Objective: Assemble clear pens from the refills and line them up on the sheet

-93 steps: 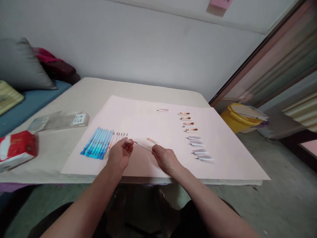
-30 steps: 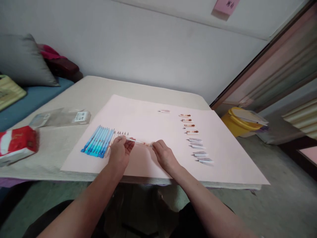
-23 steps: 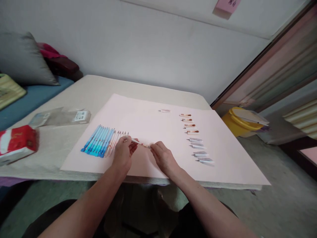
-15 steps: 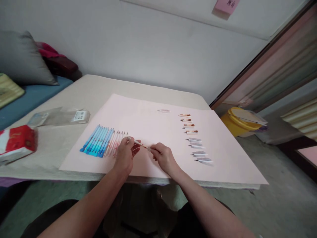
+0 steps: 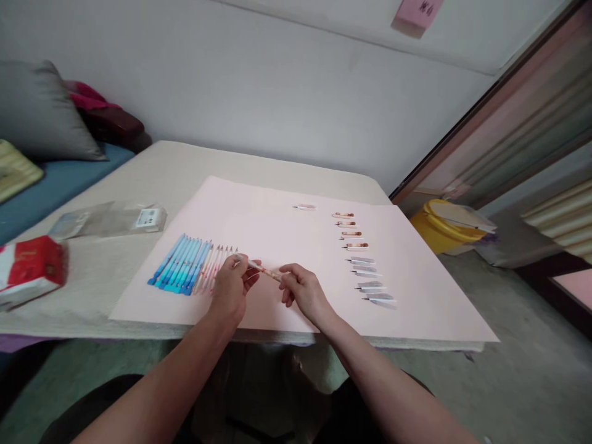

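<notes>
My left hand (image 5: 229, 290) grips the left part of a white pen (image 5: 266, 271) with reddish markings, pinching it between thumb and fingers. At the pen's right end is my right hand (image 5: 306, 293), thumb and fingers closed about the tip while the index finger is raised a little. Beside my left hand lies a row of blue pens (image 5: 178, 265), and next to them several white pens with red patterns (image 5: 206, 265), partly hidden by that hand. To the right, short pieces with brown ends (image 5: 356, 246) and refills in clear sleeves (image 5: 372, 285) form a column.
A pink sheet (image 5: 277, 234) covers much of the cloth-covered table (image 5: 222, 157). One more sleeved refill (image 5: 305, 208) lies toward the back. Clear plastic packaging (image 5: 111, 220) and a red-and-white tissue pack (image 5: 34, 268) are at left. A yellow bucket (image 5: 428, 228) stands beyond the right side.
The fingers of my right hand have loosened slightly at the pen's end, with the index finger lifting. My left hand keeps its grip. The view has shifted a little.
</notes>
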A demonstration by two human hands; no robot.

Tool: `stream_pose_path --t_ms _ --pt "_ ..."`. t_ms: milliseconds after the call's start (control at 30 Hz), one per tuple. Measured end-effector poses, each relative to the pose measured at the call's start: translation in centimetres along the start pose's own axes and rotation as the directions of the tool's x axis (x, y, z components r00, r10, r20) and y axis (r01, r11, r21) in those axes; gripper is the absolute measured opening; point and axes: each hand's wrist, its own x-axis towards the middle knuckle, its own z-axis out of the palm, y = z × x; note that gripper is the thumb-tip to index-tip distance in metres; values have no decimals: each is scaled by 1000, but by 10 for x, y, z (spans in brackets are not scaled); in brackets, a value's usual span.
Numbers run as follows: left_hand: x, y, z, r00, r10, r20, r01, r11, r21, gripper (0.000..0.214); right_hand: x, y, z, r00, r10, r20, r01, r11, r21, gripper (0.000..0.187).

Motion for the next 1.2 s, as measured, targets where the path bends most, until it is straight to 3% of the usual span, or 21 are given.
stream_pose_path --t_ms 233,367,533,700,867,1067,1200 --pt "-2 0 2 1000 -3 10 3 1000 2 19 -3 3 1 984 -156 -91 134 968 -214 17" --pt "-2 1 3 1000 -12 11 12 1000 7 19 -5 2 3 992 -122 -42 114 982 -152 14" --pt "-3 1 2 1000 -10 5 10 1000 5 18 -5 2 3 981 -173 -84 141 944 -297 14" --pt "-3 0 1 999 -6 51 6 1000 3 17 -6 1 4 987 -156 -29 140 945 -296 16" --pt "-3 1 1 998 -10 57 9 1000 9 19 -6 3 4 979 -203 -39 171 902 -396 15" --pt "0 -2 0 995 99 -10 -97 989 114 23 -7 5 5 958 -283 -45 232 857 -460 13" --pt "2 -1 -1 990 139 4 -139 989 56 25 -8 4 6 978 -206 -18 189 922 -338 12"
